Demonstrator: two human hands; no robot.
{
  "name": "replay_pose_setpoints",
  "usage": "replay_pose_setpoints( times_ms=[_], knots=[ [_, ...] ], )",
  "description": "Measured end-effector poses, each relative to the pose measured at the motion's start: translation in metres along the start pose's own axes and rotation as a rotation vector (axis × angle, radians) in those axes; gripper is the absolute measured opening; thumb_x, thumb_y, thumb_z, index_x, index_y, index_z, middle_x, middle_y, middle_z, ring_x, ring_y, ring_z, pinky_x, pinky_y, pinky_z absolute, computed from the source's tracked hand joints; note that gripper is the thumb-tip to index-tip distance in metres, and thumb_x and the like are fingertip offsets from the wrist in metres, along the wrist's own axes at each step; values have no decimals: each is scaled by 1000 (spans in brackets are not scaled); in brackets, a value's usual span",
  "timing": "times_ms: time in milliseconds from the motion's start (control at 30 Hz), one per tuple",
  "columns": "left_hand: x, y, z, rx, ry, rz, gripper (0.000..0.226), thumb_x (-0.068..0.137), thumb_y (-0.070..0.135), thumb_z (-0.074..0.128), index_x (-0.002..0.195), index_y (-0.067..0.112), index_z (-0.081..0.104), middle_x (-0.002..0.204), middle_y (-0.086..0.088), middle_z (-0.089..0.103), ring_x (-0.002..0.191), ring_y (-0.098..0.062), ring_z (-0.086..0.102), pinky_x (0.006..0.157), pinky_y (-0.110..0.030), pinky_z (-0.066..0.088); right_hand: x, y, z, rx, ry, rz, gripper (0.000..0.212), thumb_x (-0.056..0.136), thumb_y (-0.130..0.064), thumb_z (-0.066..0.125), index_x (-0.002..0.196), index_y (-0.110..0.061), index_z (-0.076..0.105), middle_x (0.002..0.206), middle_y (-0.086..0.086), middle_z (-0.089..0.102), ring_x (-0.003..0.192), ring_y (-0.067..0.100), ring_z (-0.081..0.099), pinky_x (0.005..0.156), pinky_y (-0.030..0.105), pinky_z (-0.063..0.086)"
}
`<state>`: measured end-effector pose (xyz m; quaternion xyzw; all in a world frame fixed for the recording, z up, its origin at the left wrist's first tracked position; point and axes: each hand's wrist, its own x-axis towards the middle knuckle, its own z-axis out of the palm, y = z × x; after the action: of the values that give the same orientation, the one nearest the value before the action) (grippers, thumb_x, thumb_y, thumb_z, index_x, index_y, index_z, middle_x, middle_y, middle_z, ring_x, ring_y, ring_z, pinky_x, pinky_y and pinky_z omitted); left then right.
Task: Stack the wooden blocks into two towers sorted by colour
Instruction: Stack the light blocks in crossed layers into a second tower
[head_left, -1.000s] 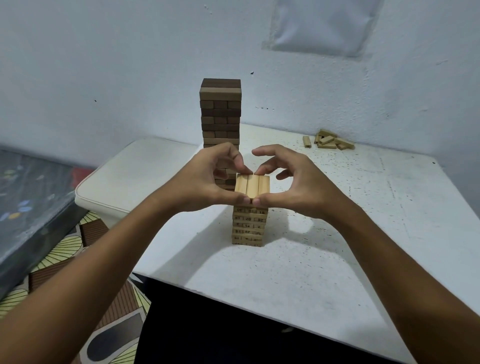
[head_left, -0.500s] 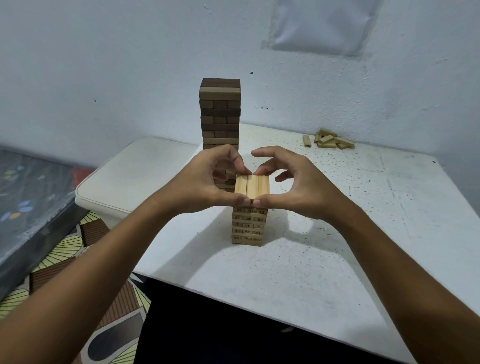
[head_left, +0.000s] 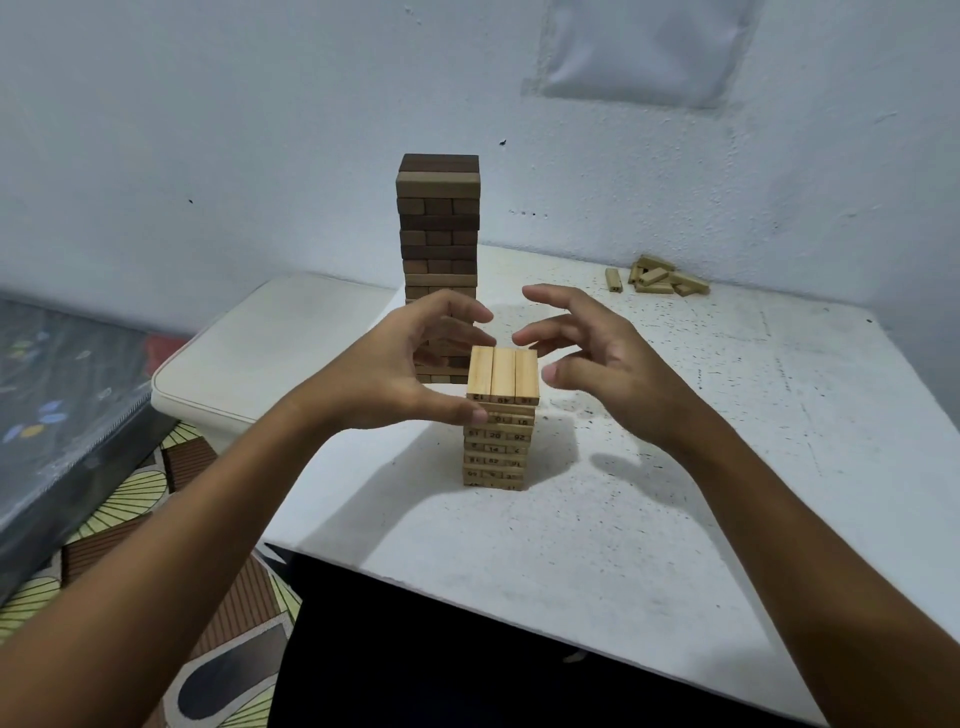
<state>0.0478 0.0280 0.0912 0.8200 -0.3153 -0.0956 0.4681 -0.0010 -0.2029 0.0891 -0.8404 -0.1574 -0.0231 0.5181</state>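
Hovering with fingers spread and loosely curved, the left hand has only its thumb tip against the upper edge of the light tower, while the right hand hangs just beside the top layer, holding nothing. These small stiff blocks look light and smooth, so each is probably best pinched by its long sides, since a nudge could shift the tower's loose layers. Behind stands the taller dark tower, close enough to knock, and the loose light blocks lie well apart at the table's far right, near the wall.
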Motion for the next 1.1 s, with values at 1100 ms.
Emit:
replay_pose_setpoints(
  times_ms=[1100],
  knots=[
    [-1,-13,9,-13,76,-1,82,52,47,85,126,34,52,113,9,69,108,-6,64,84,-19,54,-3,16,16,-73,69,13,100,69,-18,89,142,-44,25,120,-10,66,113,5,59,93,23,50]
  ],
)
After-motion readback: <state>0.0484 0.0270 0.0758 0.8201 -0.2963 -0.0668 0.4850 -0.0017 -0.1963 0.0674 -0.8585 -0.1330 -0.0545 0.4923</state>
